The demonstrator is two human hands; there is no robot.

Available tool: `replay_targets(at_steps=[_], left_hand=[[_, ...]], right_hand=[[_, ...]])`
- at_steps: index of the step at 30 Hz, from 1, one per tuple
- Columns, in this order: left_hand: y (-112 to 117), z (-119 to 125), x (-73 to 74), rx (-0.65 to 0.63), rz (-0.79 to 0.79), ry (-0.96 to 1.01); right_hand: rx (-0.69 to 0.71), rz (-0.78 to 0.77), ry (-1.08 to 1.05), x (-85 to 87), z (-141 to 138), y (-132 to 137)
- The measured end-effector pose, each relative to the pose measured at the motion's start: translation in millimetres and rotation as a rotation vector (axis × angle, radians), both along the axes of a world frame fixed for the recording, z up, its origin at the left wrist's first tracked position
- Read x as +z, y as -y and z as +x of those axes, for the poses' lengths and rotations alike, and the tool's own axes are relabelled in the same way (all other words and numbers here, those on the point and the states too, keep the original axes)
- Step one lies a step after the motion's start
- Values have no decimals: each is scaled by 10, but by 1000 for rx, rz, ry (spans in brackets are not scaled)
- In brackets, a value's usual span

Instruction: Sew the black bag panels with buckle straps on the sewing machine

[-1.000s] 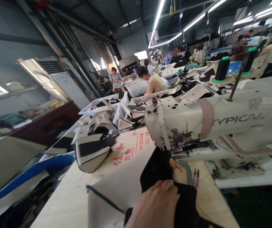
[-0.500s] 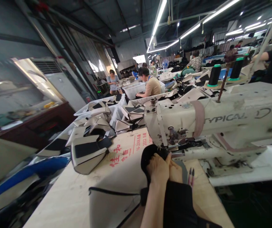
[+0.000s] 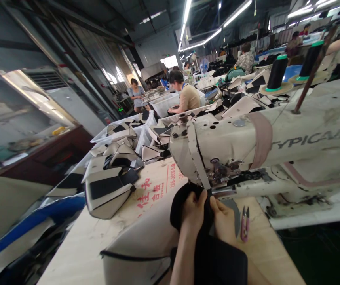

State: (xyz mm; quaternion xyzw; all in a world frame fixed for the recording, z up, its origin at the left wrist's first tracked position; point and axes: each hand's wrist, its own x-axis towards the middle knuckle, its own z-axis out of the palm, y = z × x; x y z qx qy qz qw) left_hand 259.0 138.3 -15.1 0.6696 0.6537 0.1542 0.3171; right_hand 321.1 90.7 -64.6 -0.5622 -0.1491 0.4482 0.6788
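Observation:
Under the head of a cream industrial sewing machine (image 3: 217,146), a beige panel piece (image 3: 146,233) with black piping and a black fabric edge (image 3: 177,206) lies across the wooden table. My left hand (image 3: 192,209) grips the black fabric just in front of the presser foot, thumb pressed against the fingers. Close beside it, my right hand (image 3: 223,217) pinches the same fabric from the other side. The needle point is hidden behind the fabric and machine parts. Pink-handled thread snips (image 3: 245,227) lie right of my right hand, near a grey piece (image 3: 232,209).
A finished-looking beige and black piece (image 3: 109,194) sits on the plywood tabletop (image 3: 71,249) to the left. White bins (image 3: 146,136) behind hold several similar pieces. Black thread cones (image 3: 277,73) stand above the machine. A co-worker in a tan shirt (image 3: 189,97) sits beyond.
My hands, overlapping before, are now apart side by side on the black fabric. The snips show more fully. The view has shifted, and the machine looks larger.

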Motion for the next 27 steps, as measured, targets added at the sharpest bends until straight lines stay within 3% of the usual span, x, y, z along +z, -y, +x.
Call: replay_targets(at_steps=[7,15,21,27], left_hand=[[30,14,-23,-11,77,-81],[18,-36,10,-77,22,-67],[-26,-21,-9,-47,24,-78],[5,-55,-11,-22,43,-87]], right_hand=[[34,-25,-52,-58,43,-15],[29,-18,-113,-47,41,0],[23,-25,-134,-4,51,-11],[27,-35,-153,-87,56,-10]])
